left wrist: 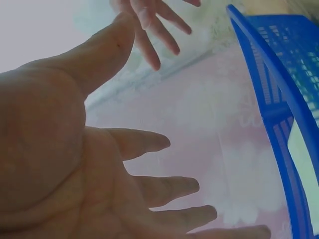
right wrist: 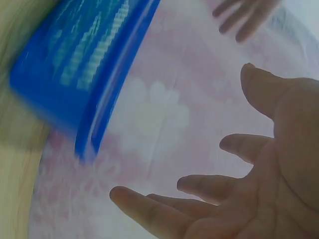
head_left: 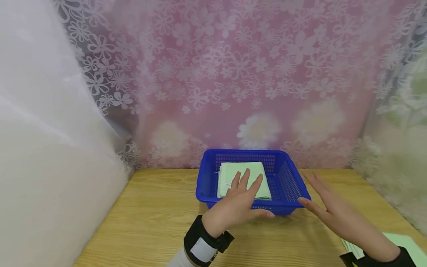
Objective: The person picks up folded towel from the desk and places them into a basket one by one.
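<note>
A blue plastic basket with slotted walls stands on the wooden table against the back curtain. Inside it, toward the left, lies a folded pale green cloth with a small white label. My left hand hovers over the basket's front rim, fingers spread, and overlaps the cloth in the head view. Just off the basket's right front corner is my right hand, its fingers extended and thumb apart. Both palms show bare in the wrist views, with the left hand and right hand holding nothing.
More folded pale green cloth lies at the table's right front, partly hidden under the right forearm. The wooden table ends at a pink flowered curtain behind. A white sheet hangs along the left side.
</note>
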The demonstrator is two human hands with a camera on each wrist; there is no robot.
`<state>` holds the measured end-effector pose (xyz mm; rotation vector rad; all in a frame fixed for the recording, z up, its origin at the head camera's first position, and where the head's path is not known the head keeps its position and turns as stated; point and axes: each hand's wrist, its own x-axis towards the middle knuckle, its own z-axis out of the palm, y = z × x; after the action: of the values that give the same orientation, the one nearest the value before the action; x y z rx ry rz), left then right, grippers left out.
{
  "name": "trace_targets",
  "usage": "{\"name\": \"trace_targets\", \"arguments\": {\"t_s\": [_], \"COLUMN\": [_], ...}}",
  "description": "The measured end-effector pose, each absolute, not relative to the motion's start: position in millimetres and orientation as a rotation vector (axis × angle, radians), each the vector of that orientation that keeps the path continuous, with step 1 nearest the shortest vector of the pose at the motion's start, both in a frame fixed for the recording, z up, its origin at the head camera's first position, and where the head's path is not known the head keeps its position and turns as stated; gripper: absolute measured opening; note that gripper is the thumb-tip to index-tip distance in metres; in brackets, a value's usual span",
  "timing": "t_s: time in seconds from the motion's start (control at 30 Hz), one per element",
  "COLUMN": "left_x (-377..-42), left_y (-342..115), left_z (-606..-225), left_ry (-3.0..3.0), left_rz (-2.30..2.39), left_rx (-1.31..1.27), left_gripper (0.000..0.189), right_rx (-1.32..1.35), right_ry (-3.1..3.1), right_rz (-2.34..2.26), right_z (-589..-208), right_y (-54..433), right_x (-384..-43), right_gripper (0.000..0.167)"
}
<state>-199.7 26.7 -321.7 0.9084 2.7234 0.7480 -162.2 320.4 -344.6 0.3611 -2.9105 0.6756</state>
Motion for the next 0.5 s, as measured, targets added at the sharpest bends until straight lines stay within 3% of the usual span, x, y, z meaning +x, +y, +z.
{"name": "trace_targets", "arguments": {"t_s": [0.5], "left_x": [-186], "left_y": [96], "left_z": [-311], "left_ry": [2.717], "left_rz": [0.777], "left_rx": [0.998], "left_gripper": [0.098], "right_rx": [0.064], "right_ry": [-2.961], "right_rz": [0.648], "right_z": [-335], "right_y": [429], "right_x": [-140], "right_gripper": [0.082]}}
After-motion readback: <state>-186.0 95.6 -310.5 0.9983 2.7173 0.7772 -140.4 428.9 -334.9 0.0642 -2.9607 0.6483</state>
